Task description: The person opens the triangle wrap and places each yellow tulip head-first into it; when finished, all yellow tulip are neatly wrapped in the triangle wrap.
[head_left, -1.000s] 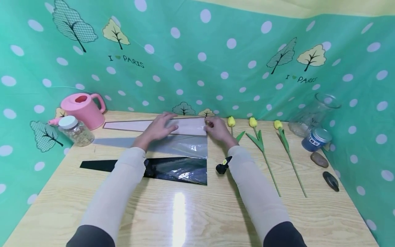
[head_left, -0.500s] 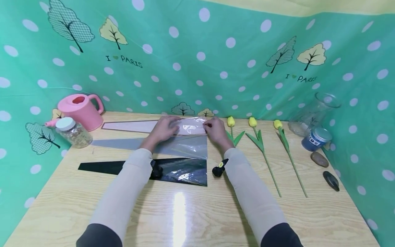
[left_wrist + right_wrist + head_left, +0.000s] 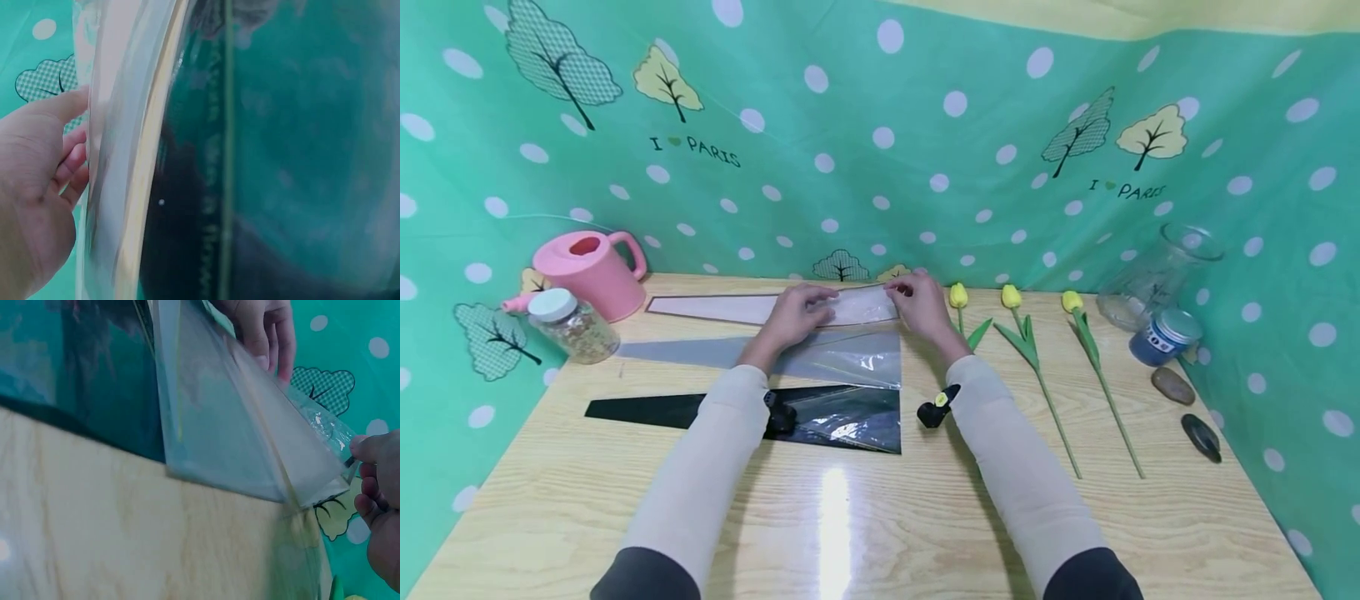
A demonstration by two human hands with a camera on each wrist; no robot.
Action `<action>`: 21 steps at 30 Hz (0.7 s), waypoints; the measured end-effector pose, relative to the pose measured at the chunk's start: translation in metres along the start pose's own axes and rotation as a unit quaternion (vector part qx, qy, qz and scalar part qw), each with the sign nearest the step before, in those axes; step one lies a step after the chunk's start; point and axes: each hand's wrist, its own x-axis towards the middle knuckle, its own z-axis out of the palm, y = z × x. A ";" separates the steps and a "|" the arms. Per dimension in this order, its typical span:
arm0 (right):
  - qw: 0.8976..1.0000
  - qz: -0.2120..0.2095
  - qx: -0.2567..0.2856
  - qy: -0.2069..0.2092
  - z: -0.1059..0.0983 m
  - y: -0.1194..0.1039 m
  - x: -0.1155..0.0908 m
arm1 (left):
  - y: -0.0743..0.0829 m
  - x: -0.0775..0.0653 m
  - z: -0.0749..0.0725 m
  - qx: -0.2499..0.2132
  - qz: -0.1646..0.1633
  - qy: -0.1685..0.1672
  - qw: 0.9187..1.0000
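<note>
Three long tapered flower sleeves lie one behind another in the head view: a pale pink one with a dark border at the back, a grey one in the middle and a black one in front. My left hand rests on the pale pink sleeve, its fingers fairly straight along the film in the left wrist view. At that sleeve's wide right end, my right hand pinches the corner of the film between thumb and fingertips. The right wrist view shows the clear film lifted at this corner.
Three yellow tulips lie right of the sleeves. Beyond them are a clear glass vase, a blue jar, a brown stone and a black stone. Back left stand a pink watering can and a white-lidded jar.
My left hand has shifted slightly right along the pale pink sleeve. My right hand has moved a little left and back, with the sleeve's corner now raised.
</note>
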 end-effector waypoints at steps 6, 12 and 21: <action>1.000 -0.002 0.004 -0.007 -0.001 -0.006 0.000 | -0.001 0.003 0.003 0.010 0.014 0.012 1.000; 1.000 -0.001 0.007 -0.016 0.000 -0.004 0.001 | -0.001 0.002 0.007 -0.006 0.008 0.035 0.999; 0.998 0.003 0.059 0.004 -0.021 -0.009 -0.015 | -0.005 0.002 0.011 -0.068 -0.032 0.058 0.995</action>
